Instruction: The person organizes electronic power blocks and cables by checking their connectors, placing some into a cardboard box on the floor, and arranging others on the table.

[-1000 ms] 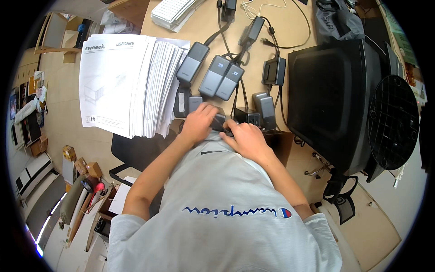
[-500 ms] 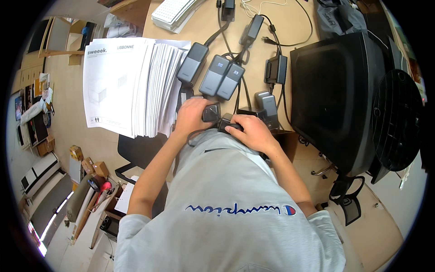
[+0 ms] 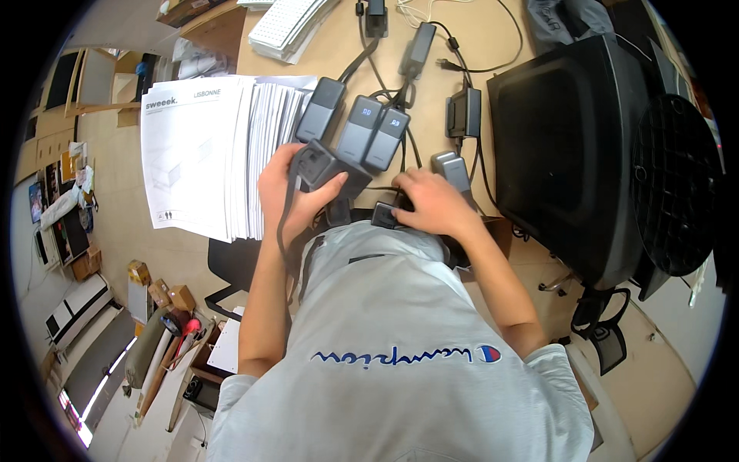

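My left hand (image 3: 295, 202) is closed around a dark grey boxy device (image 3: 327, 169), raised and tilted above the near edge of the desk. A black strap-like cable (image 3: 288, 219) hangs from that device beside my wrist. My right hand (image 3: 433, 202) is at the desk edge, with its thumb against a small black block (image 3: 384, 215); its other fingers curl beyond and partly hide what lies there. Just past my hands lie two grey power banks (image 3: 359, 131) (image 3: 387, 140) with lit displays. Another grey power bank (image 3: 320, 109) sits to their left.
A tall stack of printed paper (image 3: 192, 158) stands at left. At right, a big black computer case (image 3: 566, 162) borders the desk. Black adapters (image 3: 463, 113) and cables spread across the desk (image 3: 493, 46). A grey power bank (image 3: 451, 169) is beyond my right hand.
My left hand has lifted the boxy device up and left from the desk edge, turning it. My right hand has shifted slightly away from me, its fingers reaching farther over the desk.
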Demonstrator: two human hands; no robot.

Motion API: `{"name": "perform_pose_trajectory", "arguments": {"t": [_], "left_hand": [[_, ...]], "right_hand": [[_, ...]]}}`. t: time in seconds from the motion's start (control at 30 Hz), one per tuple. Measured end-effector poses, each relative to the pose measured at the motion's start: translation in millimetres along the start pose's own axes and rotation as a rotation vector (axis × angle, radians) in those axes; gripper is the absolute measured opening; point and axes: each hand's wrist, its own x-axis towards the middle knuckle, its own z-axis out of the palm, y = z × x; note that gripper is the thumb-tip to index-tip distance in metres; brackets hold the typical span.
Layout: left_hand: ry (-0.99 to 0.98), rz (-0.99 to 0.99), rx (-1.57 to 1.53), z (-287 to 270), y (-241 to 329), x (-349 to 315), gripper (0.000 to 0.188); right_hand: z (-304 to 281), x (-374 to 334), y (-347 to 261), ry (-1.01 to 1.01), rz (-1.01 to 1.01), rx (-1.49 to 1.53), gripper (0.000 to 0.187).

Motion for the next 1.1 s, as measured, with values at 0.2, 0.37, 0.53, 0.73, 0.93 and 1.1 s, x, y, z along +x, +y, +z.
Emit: {"name": "perform_pose_trajectory", "arguments": {"t": [0.2,0.37,0.53,0.73,0.93,1.1], "left_hand": [[-0.162,0.16,0.306,31.8,31.8,25.9,0.059],[-0.072,-0.009,0.218,68.0,49.8,47.1,0.063],[-0.04,0.038,-0.063,98.4,23.6,45.8,0.053],[-0.056,0.238,0.36,123.9,-14.1,5.1,0.068],[0.111,0.362,0.635,129.2,-35.9,6.0,0.064],[0.103,0.373,0.617,135.2,-48.1,9.8,0.06]], "right_hand": [[-30.7,6.9,-24.6,0.345,-0.157,0.437,0.08],[6.6,42.2,3.0,0.47,0.037,0.845,0.076],[11.2,66.0,34.7,0.427,0.18,1.753,0.043],[19.9,85.2,32.4,0.398,0.23,1.672,0.04],[25.8,86.4,44.9,0.461,0.311,0.643,0.062],[-11.7,76.0,58.6,0.589,0.214,0.15,0.043]]}}
